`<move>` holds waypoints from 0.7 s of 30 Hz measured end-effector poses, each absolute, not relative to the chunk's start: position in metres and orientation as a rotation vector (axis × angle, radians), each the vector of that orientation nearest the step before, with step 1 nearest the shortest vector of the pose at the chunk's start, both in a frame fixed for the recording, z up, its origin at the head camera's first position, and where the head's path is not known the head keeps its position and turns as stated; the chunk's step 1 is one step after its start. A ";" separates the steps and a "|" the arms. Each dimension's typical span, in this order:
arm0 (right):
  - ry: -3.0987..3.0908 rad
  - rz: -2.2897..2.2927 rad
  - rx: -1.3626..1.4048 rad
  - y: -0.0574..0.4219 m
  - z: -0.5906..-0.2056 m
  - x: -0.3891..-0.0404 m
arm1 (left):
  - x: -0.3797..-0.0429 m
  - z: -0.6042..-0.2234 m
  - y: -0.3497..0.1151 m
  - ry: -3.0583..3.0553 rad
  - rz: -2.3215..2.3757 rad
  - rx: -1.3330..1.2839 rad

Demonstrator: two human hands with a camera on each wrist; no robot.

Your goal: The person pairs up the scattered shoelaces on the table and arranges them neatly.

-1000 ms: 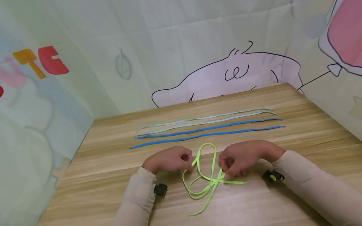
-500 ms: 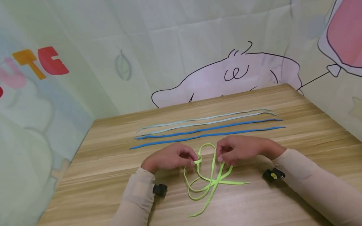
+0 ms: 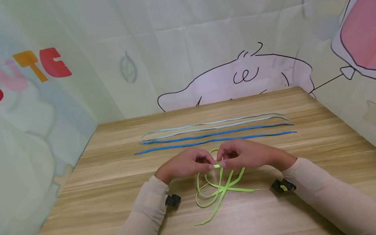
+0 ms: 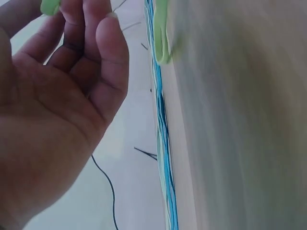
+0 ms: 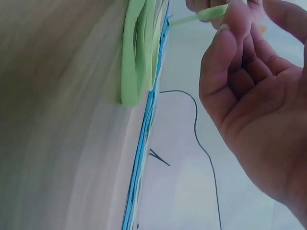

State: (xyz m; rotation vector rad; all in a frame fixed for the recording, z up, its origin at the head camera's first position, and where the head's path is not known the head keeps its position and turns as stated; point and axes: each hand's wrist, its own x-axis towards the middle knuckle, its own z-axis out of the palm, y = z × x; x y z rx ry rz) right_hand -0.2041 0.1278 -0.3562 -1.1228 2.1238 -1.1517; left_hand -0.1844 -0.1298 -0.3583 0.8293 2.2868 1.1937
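A flat, bright yellow-green shoelace (image 3: 224,188) lies in loose loops on the table in the head view, its two tips pointing right and toward the front. My left hand (image 3: 186,164) pinches a raised part of it between thumb and fingertips. Close beside, my right hand (image 3: 248,155) also pinches the lace, and a short piece shows between the two hands' fingertips. In the right wrist view the green shoelace (image 5: 213,12) runs at the right fingertips. The left wrist view has a bit of green shoelace (image 4: 50,5) at the left hand's fingertips.
Behind the hands, two blue shoelaces (image 3: 217,140) and two pale blue-green shoelaces (image 3: 217,123) lie stretched side by side across the wooden table (image 3: 97,182). A printed cloth (image 3: 141,42) hangs along the table's back and sides.
Both hands have come together over the loops. The left hand has moved right with a raised part of the green lace; the right hand has lifted lace and moved left to it.
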 end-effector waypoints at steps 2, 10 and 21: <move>2.155 -1.135 -1.143 0.126 -0.356 -0.201 | -0.181 -0.358 -0.126 2.288 1.208 0.827; 2.282 -1.048 -1.212 0.125 -0.352 -0.199 | -0.177 -0.354 -0.117 2.336 1.235 0.808; 2.193 -1.097 -1.213 0.135 -0.349 -0.207 | -0.185 -0.360 -0.129 2.292 1.202 0.816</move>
